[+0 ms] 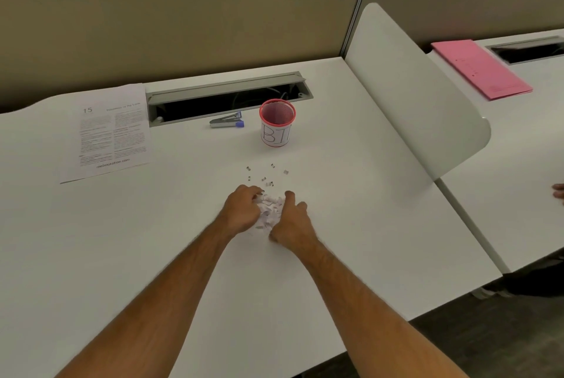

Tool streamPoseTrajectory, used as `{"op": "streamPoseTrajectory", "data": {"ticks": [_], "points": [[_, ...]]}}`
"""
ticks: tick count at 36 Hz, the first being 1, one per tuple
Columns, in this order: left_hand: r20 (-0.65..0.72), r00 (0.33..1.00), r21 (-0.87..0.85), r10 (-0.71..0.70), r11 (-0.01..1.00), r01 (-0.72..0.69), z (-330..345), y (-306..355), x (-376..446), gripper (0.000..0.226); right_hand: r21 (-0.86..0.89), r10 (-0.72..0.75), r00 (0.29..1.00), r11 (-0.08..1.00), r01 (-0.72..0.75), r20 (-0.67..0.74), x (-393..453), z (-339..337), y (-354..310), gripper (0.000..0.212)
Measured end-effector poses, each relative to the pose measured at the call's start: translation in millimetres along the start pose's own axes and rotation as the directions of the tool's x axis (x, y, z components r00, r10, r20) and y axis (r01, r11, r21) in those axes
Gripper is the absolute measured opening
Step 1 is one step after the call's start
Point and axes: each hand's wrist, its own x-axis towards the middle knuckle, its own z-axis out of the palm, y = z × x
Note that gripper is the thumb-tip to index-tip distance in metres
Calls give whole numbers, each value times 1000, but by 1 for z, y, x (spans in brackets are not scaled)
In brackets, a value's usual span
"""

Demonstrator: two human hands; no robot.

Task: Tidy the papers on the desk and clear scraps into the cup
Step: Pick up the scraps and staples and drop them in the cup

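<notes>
Left hand and right hand cup the heap of torn white paper scraps between curled fingers; the red mesh cup stands straight ahead, slightly right.

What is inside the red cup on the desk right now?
The red cup stands upright behind the hands. Only its pink mesh inner wall shows through the rim; no scraps are visible, but the bottom is hidden from this angle.

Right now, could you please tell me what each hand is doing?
Left hand: curled around the paper scraps.
Right hand: curled around the same scraps.
</notes>
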Motion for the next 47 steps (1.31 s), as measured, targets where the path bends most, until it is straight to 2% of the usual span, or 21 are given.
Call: {"op": "streamPoseTrajectory", "data": {"ticks": [3, 6, 11, 13, 19, 27, 34, 47], "points": [[5, 1000, -2, 24, 1000, -24, 6, 2, -2, 48, 8, -45, 999, 999, 45, -4, 8, -3, -1, 87], [4, 1000, 1, 30, 1000, -30, 10, 2, -3, 42, 4, -68, 998, 998, 68, 14, 12, -3, 2, 106], [-12, 999, -41, 31, 999, -32, 9, -1, -5, 35, -144, -123, 992, 982, 122, 4, 16, -1, 1, 120], [-48, 998, -73, 41, 996, -44, 4, -2, -7, 35, -204, -153, 988, 968, 149, -7, 18, 0, -1, 111], [-279, 960, -99, -3, 995, -25, -10, -10, -10, 47, -296, -242, 970, 928, 227, -17, 23, 2, -6, 68], [-367, 926, -149, -91, 988, 38, -16, -23, -17, 50, -267, -307, 951, 916, 300, 13, 28, -5, -15, 26], [-352, 931, -135, -99, 989, 54, -12, -16, -14, 45, -232, -375, 927, 901, 366, 8, 37, -13, -18, 18], [-375, 922, -128, -97, 990, 52, -18, -8, -2, 40, -187, -331, 943, 925, 329, 26, 53, -54, -23, 19]]}}
